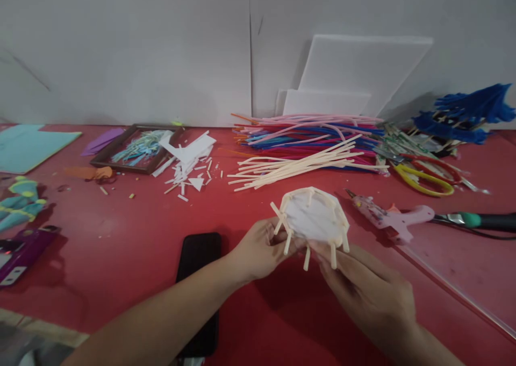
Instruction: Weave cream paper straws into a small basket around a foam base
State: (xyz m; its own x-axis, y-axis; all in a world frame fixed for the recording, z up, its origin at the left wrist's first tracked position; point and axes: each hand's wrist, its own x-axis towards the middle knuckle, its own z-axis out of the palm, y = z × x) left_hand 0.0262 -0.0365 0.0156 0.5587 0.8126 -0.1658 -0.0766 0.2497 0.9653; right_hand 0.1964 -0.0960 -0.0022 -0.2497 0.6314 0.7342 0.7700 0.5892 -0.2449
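Left hand (pixel 258 250), right hand (pixel 371 288) grasping frame (pixel 312 215) from near side; light, even grip should spare pegs (pixel 333 256).

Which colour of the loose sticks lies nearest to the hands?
The cream sticks: they lie in front, just beyond the held piece, while the pink sticks and blue sticks lie mostly farther back.

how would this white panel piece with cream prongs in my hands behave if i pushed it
The piece is probably light, being a panel edged with thin strips. Its prongs may bend if pushed, as they're slender with free ends. Resting on them, it might rock, since they point different ways.
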